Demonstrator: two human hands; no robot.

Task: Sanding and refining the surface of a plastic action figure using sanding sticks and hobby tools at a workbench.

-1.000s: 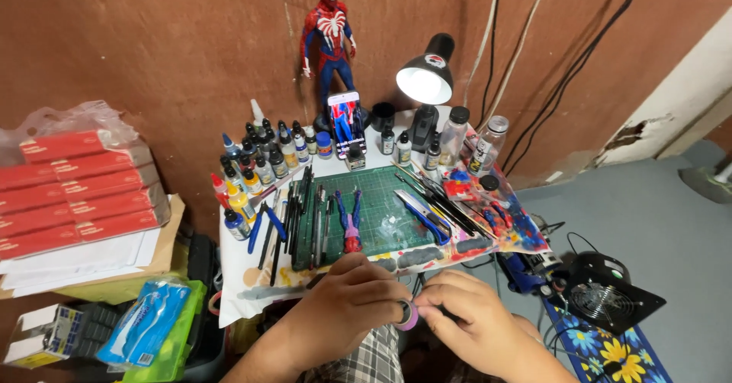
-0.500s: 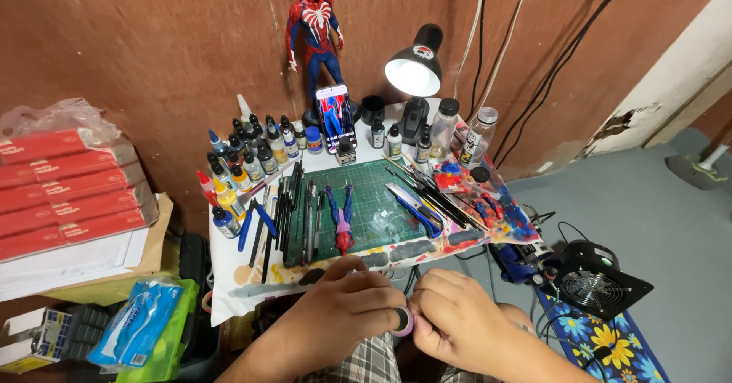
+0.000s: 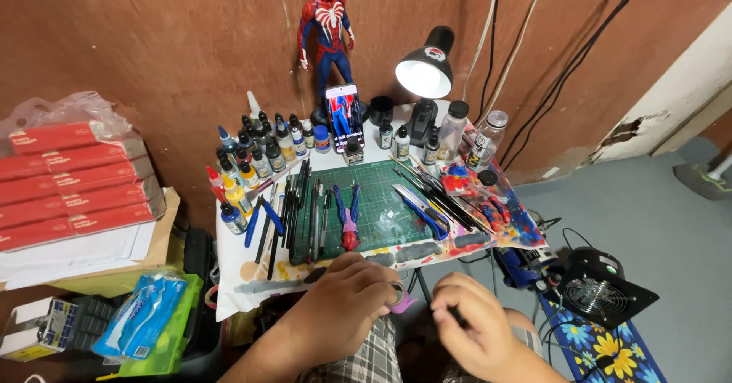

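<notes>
Here, a small purple tape roll [image 3: 399, 301] in the left hand's [image 3: 347, 307] closed grip, right hand [image 3: 471, 328] pinched shut beside it.

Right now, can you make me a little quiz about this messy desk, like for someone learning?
1. True or false: the lamp is switched on.
2. What does the left hand hold? A) a brush B) a purple tape roll C) a bottle
3. What stands against the wall behind the phone?

Key: 1. True. 2. B. 3. A red and blue figure.
</notes>
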